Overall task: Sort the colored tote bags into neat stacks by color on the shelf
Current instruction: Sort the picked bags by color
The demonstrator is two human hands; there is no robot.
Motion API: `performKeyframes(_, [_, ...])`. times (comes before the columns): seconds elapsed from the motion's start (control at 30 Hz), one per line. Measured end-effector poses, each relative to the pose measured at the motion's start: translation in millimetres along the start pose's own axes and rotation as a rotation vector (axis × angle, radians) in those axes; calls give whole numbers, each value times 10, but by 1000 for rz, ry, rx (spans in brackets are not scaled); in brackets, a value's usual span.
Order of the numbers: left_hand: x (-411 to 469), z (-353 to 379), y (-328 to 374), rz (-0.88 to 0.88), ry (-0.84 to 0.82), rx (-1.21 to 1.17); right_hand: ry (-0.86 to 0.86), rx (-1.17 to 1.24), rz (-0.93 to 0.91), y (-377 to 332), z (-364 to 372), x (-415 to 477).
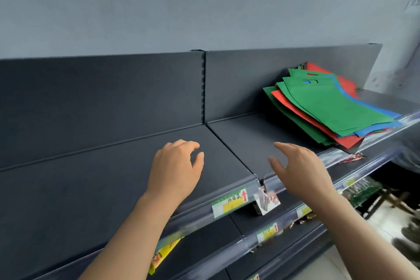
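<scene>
A mixed, untidy pile of flat tote bags (329, 102) lies on the right part of the dark shelf (113, 177). Green bags are on top, with red (304, 118) and blue (372, 128) ones showing underneath and behind. My left hand (175, 170) hovers over the bare shelf, left of the pile, with loosely curled fingers and holds nothing. To its right, my right hand (297, 170) is raised with spread fingers, just left of and below the pile, not touching it.
A vertical slotted post (203, 86) divides the shelf's back panel. Price labels (229, 203) and a hanging tag (267, 202) sit on the shelf's front rail. Lower shelves hold packaged goods at the right. A grey wall rises behind.
</scene>
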State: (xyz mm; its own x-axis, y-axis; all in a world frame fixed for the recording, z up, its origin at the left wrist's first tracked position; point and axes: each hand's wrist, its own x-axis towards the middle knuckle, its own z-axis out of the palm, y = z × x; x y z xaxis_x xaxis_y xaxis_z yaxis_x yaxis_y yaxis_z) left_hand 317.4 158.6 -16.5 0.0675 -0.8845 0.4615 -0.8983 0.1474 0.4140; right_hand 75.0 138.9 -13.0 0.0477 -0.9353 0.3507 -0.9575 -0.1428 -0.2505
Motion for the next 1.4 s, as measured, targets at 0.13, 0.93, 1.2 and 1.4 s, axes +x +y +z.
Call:
performKeyframes(0.13, [381,285,298,63,-7,-37,18,-19,47,371,-62,236])
performKeyframes(0.93, [1827,2277,2470,-30,-208,-210,-77,-62,241,3304,-282,2071])
performKeyframes(1.2, [1908,2527,2840,-270,-159,-297,-132,-8,-45,3589,-219,2170])
performKeyframes(1.4, [1847,2539,2826,-382,-80,-387,-70,60,111,3845,-286,2330])
